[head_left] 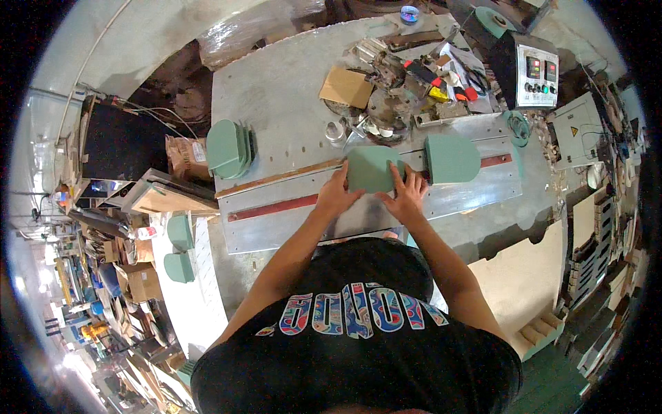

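A flat green panel (372,170) with rounded corners lies across the metal strip with the red band, between my two hands. My left hand (336,193) grips its left edge, the thumb near the lower left corner. At the opposite edge, my right hand (407,193) has its fingers on the panel's right side and its thumb by the lower corner. Another green panel (452,159), rounded on its right side, rests on the strip just beyond my right hand. A stack of similar green panels (227,148) lies at the table's left edge.
Tools and metal parts (389,103) are heaped at the back of the table, beside a brown square board (345,87). At the back right stands a control box (536,76) with lit displays. Two green pieces (179,267) lie on a white surface at left.
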A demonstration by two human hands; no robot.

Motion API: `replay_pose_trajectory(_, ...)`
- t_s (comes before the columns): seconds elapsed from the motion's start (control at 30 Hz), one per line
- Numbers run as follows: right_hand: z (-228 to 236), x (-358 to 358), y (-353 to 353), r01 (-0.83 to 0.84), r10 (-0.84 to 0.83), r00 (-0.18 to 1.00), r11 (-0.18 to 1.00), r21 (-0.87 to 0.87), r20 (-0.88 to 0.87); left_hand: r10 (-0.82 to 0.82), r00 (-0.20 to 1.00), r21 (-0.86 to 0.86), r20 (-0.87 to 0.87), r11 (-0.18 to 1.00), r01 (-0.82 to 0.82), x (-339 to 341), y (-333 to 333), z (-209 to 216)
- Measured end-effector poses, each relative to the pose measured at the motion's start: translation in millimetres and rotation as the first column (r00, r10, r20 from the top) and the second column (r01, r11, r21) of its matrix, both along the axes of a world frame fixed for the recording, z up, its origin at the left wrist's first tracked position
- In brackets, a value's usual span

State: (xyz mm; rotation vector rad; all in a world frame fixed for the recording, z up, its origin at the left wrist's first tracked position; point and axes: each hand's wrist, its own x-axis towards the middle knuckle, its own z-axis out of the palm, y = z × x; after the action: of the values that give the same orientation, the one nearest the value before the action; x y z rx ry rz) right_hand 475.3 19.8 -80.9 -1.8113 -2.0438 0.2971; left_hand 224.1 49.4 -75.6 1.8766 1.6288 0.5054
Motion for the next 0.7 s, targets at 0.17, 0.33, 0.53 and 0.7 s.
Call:
replay_pose_trajectory(0.17, -7, -29, 12, 0.009, -0.010, 1.000, 0.999, -0.052, -0.023, 0.033, 0.997, 0.039, 0.072, 0.999, -0.036, -37, 16, -10)
replay_pose_trajectory(0.33, -4, -59, 15, 0.018, -0.024, 0.998, 0.995, -0.099, -0.057, 0.041, 0.992, 0.198, -0.121, 0.980, -0.016, -78, 54, 10)
replay_pose_trajectory(0.53, -1, -89, 18, 0.002, -0.008, 0.999, 0.989, -0.150, -0.039, -0.207, 0.948, -0.010, -0.243, 0.977, 0.211, -127, 98, 7)
replay_pose_trajectory(0.7, 12, -113, 21, -0.036, 0.034, 0.999, 0.986, -0.164, -0.019, -0.259, 0.935, 0.057, -0.242, 0.958, 0.280, -166, 98, -21)
